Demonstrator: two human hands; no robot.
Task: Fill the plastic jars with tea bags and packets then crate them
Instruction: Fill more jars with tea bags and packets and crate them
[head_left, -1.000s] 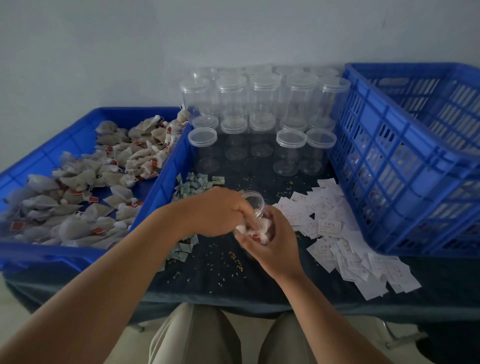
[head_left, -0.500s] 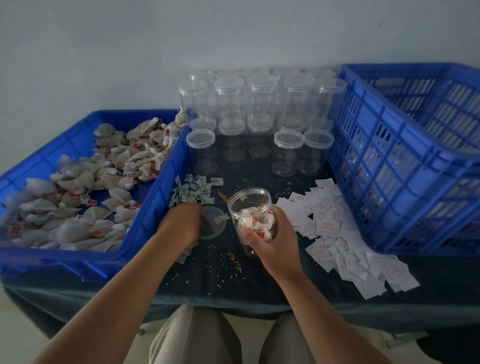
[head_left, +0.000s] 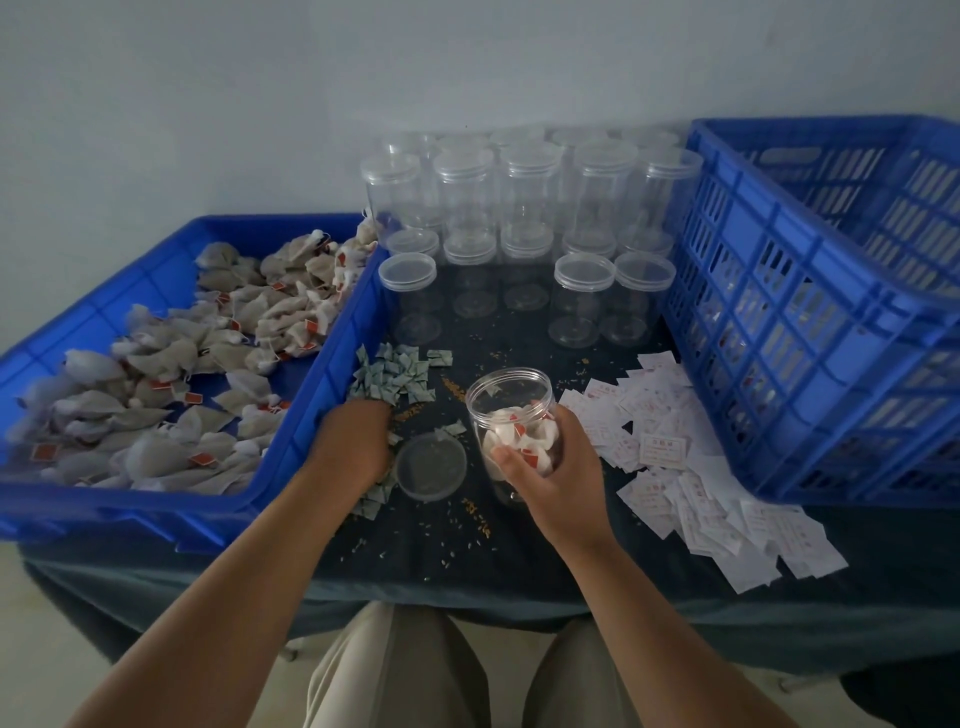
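Withdrawn from the open jar (head_left: 511, 400) since a second earlier, the left hand (head_left: 358, 441) lay on the green packets (head_left: 395, 374) beside the blue tray (head_left: 322, 395) of tea bags (head_left: 171, 358); its grip was hidden. The right hand (head_left: 558, 473) gripped that part-filled jar on the table (head_left: 519, 551), lid (head_left: 430, 466) beside it.

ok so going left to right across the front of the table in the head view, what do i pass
tea bag tray → left hand → loose lid → jar held by right hand → white packets → crate
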